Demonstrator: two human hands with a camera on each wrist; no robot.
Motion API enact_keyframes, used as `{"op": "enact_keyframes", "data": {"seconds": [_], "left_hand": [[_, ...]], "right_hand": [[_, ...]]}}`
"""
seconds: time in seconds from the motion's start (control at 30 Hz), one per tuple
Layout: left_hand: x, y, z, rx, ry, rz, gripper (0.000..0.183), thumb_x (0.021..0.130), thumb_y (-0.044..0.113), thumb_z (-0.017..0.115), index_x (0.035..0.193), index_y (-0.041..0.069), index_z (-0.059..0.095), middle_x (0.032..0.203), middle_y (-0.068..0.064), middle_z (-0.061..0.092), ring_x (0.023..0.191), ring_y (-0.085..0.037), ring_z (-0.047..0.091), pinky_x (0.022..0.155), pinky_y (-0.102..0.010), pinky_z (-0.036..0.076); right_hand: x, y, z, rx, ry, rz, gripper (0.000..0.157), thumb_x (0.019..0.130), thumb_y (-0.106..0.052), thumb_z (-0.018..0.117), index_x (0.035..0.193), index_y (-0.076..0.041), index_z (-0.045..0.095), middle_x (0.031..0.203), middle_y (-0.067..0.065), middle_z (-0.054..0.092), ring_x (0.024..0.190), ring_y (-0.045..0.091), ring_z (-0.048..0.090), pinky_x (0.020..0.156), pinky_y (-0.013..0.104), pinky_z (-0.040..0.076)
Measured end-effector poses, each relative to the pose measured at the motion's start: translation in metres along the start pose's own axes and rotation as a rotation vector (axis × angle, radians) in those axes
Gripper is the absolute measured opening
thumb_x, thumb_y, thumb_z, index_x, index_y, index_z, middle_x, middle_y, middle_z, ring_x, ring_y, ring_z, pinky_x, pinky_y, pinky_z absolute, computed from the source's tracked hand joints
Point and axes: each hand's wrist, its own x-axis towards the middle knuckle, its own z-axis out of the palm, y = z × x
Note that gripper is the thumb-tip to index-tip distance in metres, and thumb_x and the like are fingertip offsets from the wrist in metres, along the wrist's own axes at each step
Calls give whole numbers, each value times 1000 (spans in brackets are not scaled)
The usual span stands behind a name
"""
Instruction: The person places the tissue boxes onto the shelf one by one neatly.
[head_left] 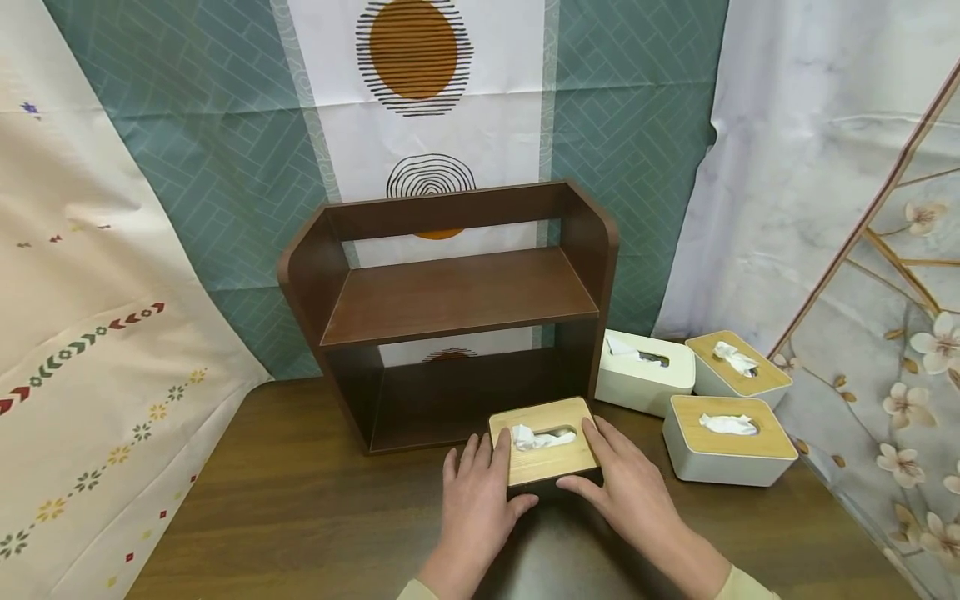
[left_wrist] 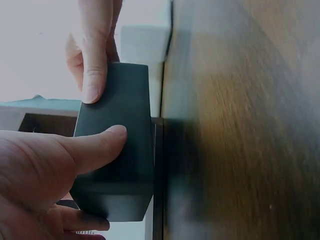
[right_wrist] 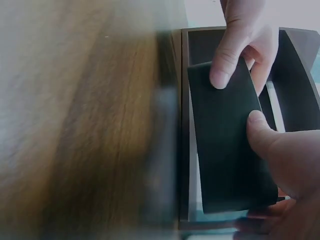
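Observation:
A tissue box (head_left: pixel 525 464) with a dark body and light wooden lid is held between both hands in front of the brown two-tier shelf (head_left: pixel 459 297). White tissue pokes from the slot in its lid. My left hand (head_left: pixel 477 506) grips the left end, thumb on the near dark side. The right hand (head_left: pixel 626 483) holds the opposite end, its thumb also on that near side. In the left wrist view, the dark side of the tissue box (left_wrist: pixel 122 155) shows both thumbs on it. The right wrist view shows the same dark face of the tissue box (right_wrist: pixel 227 150), clear of the tabletop.
To the right of the shelf stand a white tissue box (head_left: pixel 645 379) and two pale tissue boxes with wooden lids, one farther back (head_left: pixel 738 367) and one nearer (head_left: pixel 727 454). Patterned curtains (head_left: pixel 637 125) hang behind the wooden table (head_left: pixel 300 517).

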Motion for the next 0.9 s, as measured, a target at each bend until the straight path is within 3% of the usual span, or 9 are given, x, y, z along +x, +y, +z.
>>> {"op": "enact_keyframes", "data": {"seconds": [0.17, 0.43, 0.63, 0.9], "left_hand": [[6, -8, 4, -13, 47, 7, 102, 74, 43, 104, 157, 6, 58, 146, -27, 67, 136, -44, 64, 115, -72, 42], [18, -25, 7, -73, 42, -17, 99, 76, 36, 104, 157, 3, 57, 144, -29, 68, 107, -39, 80, 115, -72, 41], [33, -41, 14, -117, 18, -5, 97, 81, 34, 102, 159, 1, 55, 146, -31, 65, 124, -44, 73, 116, -70, 43], [59, -59, 17, -141, -58, -25, 95, 85, 30, 99, 162, 3, 50, 153, -32, 59, 138, -47, 62, 119, -62, 44]], "right_hand": [[10, -3, 5, 36, -13, 10, 93, 90, -46, 91, 160, 1, 54, 158, 30, 54, 118, 47, 72, 86, 62, 61], [32, -10, 13, 50, -48, -8, 92, 91, -46, 91, 160, 3, 54, 157, 31, 54, 120, 47, 72, 90, 63, 61], [50, -11, 21, 24, -43, -8, 92, 90, -44, 92, 158, 5, 54, 155, 31, 56, 118, 48, 72, 87, 65, 61], [75, -10, 36, 61, -73, 22, 93, 93, -42, 91, 161, 6, 49, 155, 35, 54, 129, 51, 66, 97, 65, 58]]}}
